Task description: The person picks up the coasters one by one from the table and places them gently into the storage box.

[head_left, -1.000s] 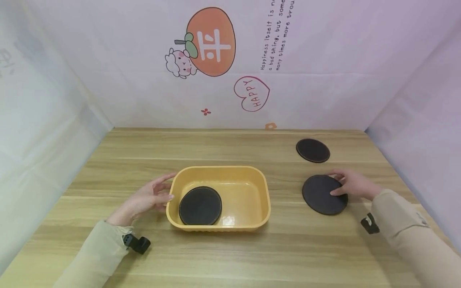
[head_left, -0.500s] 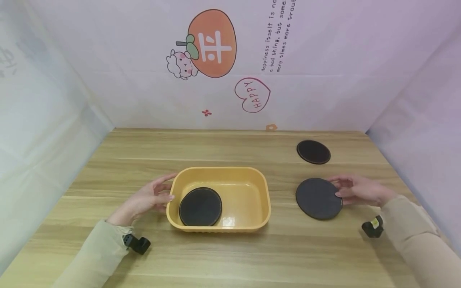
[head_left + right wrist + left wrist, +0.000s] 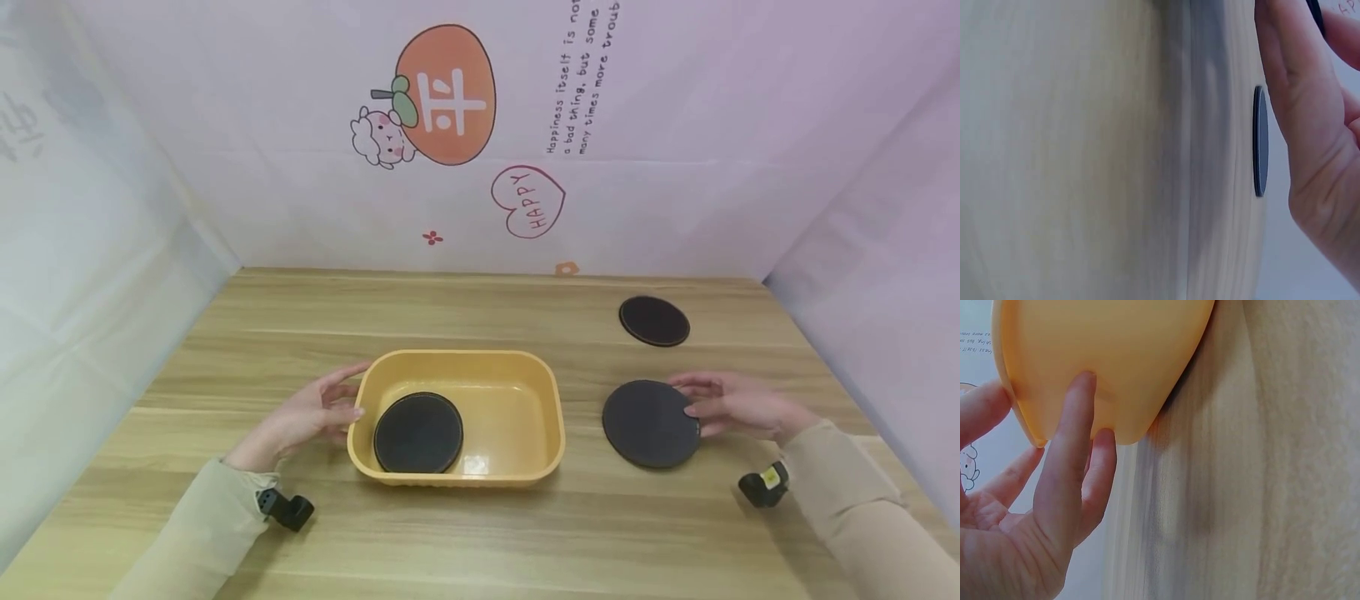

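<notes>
My left hand (image 3: 307, 417) rests against the left end of a yellow plastic bin (image 3: 495, 354), its thumb on the rim. In the left wrist view, fairly straight fingers touch the bin's outer wall (image 3: 1129, 369). Inside the bin, at its left end, lies a round black coaster (image 3: 418, 433). To the right of the bin, my right hand (image 3: 738, 406) pinches a second black coaster (image 3: 650, 423) by its right edge, thumb on top. Only a sliver of that held coaster shows in the right wrist view. A third coaster (image 3: 654, 321) lies farther back on the table.
The wooden table (image 3: 480, 542) is bounded by a printed white cloth (image 3: 300, 200) at the back and both sides. Black wrist cameras, such as the right one (image 3: 763, 485), sit at the sleeve cuffs. The bin's raised rim stands between my hands.
My right hand has moved left and slightly nearer with the pinched coaster. The left hand, the bin and the coaster inside have stayed put. The view has shifted a little.
</notes>
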`<state>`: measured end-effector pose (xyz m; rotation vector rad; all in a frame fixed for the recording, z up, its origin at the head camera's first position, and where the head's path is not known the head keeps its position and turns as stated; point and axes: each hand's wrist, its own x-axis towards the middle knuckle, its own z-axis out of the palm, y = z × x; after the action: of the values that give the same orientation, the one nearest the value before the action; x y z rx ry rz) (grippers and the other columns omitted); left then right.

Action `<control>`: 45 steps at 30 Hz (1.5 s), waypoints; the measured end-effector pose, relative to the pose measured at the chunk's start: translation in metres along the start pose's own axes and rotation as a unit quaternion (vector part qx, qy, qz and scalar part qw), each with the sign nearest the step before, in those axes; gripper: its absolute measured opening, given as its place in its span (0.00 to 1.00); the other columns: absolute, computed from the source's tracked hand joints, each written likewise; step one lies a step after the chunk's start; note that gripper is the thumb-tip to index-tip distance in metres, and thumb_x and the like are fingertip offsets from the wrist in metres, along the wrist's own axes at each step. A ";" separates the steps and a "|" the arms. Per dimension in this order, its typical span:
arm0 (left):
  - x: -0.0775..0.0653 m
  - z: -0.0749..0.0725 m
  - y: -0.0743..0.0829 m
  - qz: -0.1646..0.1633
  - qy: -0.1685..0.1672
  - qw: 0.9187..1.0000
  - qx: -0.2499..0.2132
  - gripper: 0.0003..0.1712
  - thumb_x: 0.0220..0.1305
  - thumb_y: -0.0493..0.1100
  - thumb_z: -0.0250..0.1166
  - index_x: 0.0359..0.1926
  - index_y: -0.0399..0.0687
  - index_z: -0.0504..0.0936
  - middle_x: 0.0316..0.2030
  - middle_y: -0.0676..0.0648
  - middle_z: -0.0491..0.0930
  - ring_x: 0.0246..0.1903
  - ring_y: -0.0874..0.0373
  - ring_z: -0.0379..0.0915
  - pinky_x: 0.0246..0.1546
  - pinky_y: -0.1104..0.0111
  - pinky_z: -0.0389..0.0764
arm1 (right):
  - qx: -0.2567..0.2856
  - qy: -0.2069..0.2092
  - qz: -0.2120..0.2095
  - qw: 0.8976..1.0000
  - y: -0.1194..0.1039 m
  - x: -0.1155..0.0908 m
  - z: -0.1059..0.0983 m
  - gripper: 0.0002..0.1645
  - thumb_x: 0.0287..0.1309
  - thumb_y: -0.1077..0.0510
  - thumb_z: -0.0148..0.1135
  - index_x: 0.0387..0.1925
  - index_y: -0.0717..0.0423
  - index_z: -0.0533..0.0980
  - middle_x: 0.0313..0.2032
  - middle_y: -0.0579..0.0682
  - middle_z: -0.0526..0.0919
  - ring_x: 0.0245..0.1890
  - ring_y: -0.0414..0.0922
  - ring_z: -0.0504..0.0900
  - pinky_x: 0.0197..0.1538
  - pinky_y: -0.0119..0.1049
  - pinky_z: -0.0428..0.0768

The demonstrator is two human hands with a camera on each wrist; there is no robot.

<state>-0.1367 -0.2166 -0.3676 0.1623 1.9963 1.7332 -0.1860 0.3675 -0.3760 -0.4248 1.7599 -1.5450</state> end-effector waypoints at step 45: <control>-0.002 0.001 0.001 0.000 0.004 1.000 0.002 0.47 0.61 0.33 0.61 0.74 0.42 0.43 0.65 0.22 0.52 0.47 0.51 0.76 0.44 0.53 0.83 | 0.152 0.066 -0.128 0.978 -0.119 0.094 0.103 0.24 0.60 0.73 0.41 0.45 0.47 0.77 0.39 0.44 0.82 0.34 0.36 0.82 0.35 0.31 0.83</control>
<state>-0.1349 -0.2164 -0.3663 0.1572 2.0064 1.7320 -0.2020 0.2050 -0.2917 -0.4159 1.5741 -2.0308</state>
